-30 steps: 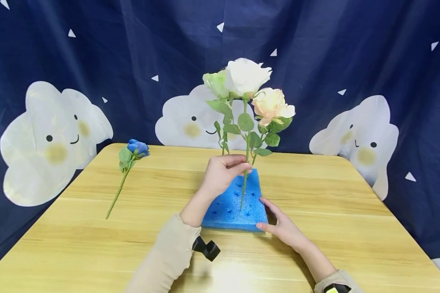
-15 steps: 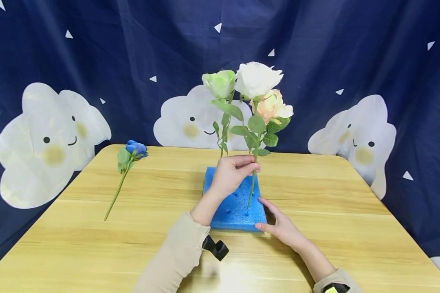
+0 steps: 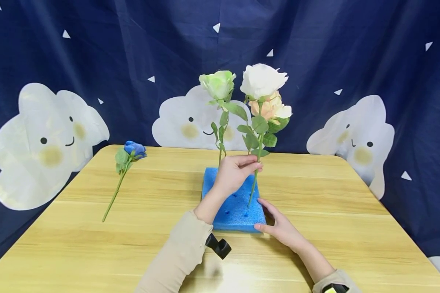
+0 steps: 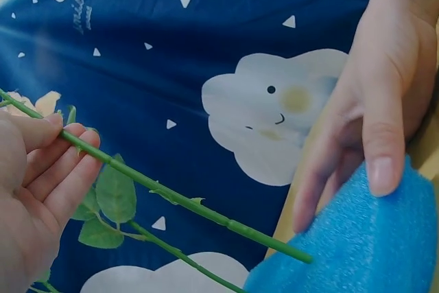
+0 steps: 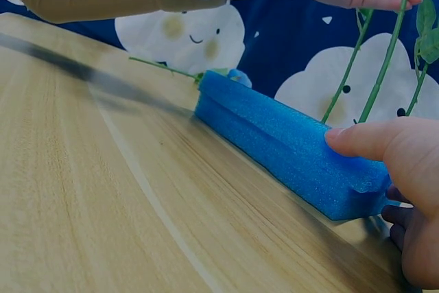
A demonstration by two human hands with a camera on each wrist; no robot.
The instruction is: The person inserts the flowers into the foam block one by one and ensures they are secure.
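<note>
My left hand (image 3: 234, 175) pinches the green stem of a white rose (image 3: 263, 81) between thumb and fingers. The stem slants down, its lower tip at or just over the top of a blue foam block (image 3: 229, 221); whether it touches cannot be told. At the block's near right corner my right hand (image 3: 284, 230) grips the edge, thumb on top in the right wrist view and fingers along the side. A pale green rose (image 3: 218, 84) and a peach rose (image 3: 271, 108) stand upright toward the block's back, the peach one partly behind the white rose.
A blue rose (image 3: 135, 149) with a leafy stem lies on the left of the wooden table (image 3: 333, 195). Small holes dot the foam's top. Behind the table hangs a dark blue curtain (image 3: 132, 32) printed with clouds and triangles.
My left hand has carried the white rose to the right, so its bloom now overlaps the peach rose and uncovers the green one. The right hand keeps its hold on the foam block.
</note>
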